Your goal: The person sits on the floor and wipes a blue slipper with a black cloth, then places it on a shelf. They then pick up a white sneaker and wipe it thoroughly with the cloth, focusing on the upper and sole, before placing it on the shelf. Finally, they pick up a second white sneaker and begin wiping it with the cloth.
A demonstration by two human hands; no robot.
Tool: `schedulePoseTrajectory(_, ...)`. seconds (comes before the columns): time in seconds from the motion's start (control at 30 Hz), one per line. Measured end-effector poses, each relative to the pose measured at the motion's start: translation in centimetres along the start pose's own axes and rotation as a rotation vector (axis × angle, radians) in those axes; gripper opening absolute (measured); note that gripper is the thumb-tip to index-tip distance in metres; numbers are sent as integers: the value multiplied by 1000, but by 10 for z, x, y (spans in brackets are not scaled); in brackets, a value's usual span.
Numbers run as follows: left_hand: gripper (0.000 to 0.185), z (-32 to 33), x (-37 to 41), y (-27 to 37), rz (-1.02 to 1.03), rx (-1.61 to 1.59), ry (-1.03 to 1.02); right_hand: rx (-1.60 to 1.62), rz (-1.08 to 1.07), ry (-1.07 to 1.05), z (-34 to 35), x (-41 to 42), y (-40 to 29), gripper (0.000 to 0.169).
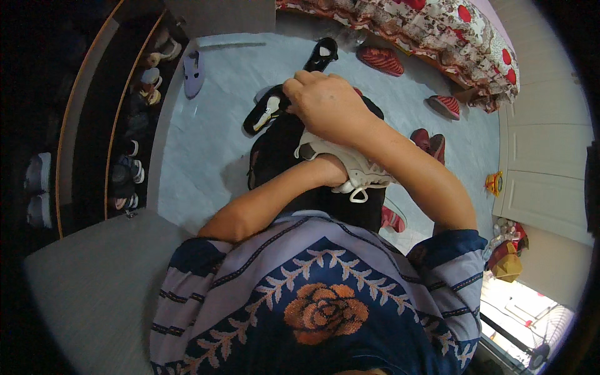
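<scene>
A beige lace-up shoe point(370, 171) with a white lace loop lies over my lap in black trousers point(276, 154). My left hand point(330, 169) reaches into the shoe's opening, its fingers hidden by the upper. Across the front of the shoe, my right hand point(328, 103) has its fingers curled down; its palm and anything within it are hidden. Beyond my hands are a black shoe point(268, 112) with a pale insole and another black shoe point(322, 55) on the floor.
Open shelves of shoes point(140, 117) stand at left, beside a grey door panel point(103, 290). A purple clog point(193, 75), red striped slippers point(382, 60) and dark red shoes point(429, 143) lie on the tiled floor. A floral bedcover point(450, 42) hangs at upper right, near white cabinets point(543, 150).
</scene>
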State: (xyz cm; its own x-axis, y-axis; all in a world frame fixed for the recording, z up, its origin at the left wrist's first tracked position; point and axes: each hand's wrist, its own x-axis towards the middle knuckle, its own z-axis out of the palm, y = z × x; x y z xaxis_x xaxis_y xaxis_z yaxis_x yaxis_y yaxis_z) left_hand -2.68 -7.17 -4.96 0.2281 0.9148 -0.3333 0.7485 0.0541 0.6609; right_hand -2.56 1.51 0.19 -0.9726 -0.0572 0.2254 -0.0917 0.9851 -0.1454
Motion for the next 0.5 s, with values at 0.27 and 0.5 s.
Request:
schedulePoseTrajectory(0.27, 40, 29, -25, -38, 423, -1985, 258, 174, 232, 74, -15, -13, 18, 24)
schedulePoseTrajectory(0.5, 30, -38, -31, 20, 268, -1396, 670, 109, 244, 447, -77, -32, 15, 25)
